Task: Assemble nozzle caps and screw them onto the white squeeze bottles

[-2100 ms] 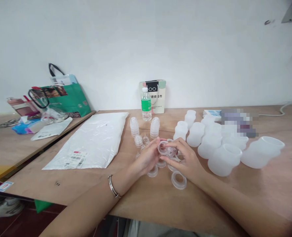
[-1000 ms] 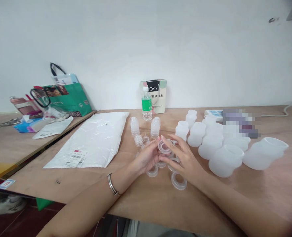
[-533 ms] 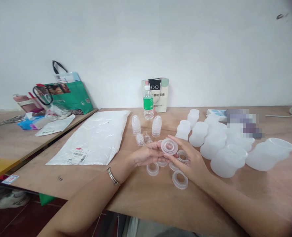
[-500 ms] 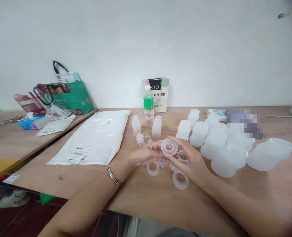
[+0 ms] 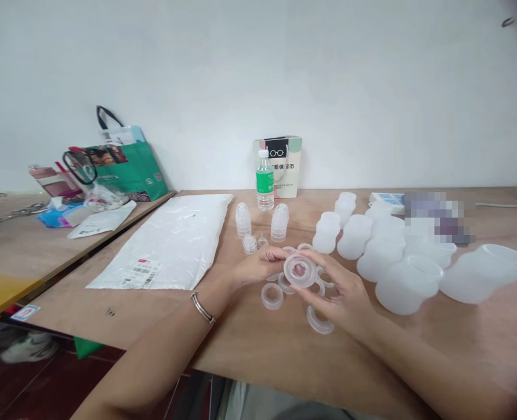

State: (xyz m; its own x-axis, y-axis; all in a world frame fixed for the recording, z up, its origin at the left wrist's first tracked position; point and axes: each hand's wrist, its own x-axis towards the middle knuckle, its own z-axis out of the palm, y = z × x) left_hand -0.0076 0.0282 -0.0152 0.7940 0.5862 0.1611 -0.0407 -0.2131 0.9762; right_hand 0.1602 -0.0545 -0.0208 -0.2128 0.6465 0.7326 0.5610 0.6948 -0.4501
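Note:
A translucent bottle collar ring (image 5: 300, 282) is held up over the table, its round opening facing me. My right hand (image 5: 343, 294) grips it from the right, with thumb below and fingers above. At its left edge, my left hand (image 5: 261, 265) is closed on it, fingers partly hidden behind; something skin-toned shows through the opening. Around and beneath the hands lie several loose collar rings, one at the left (image 5: 272, 296) and one in front (image 5: 320, 319). Beyond them stand two clear domed caps (image 5: 243, 220) and small clear nipple-like parts (image 5: 250, 244).
Several frosted bottle bodies (image 5: 409, 286) stand at the right, some overlapping. A white mailing bag (image 5: 171, 239) covers the left of the table. At the back are a water bottle (image 5: 265, 182) and a paper bag (image 5: 291, 175). A green bag (image 5: 140, 169) stands on the adjoining table.
Both hands still hold the collar ring, now slightly lower and turned more toward me. My left fingers have moved farther behind it. The view has shifted slightly.

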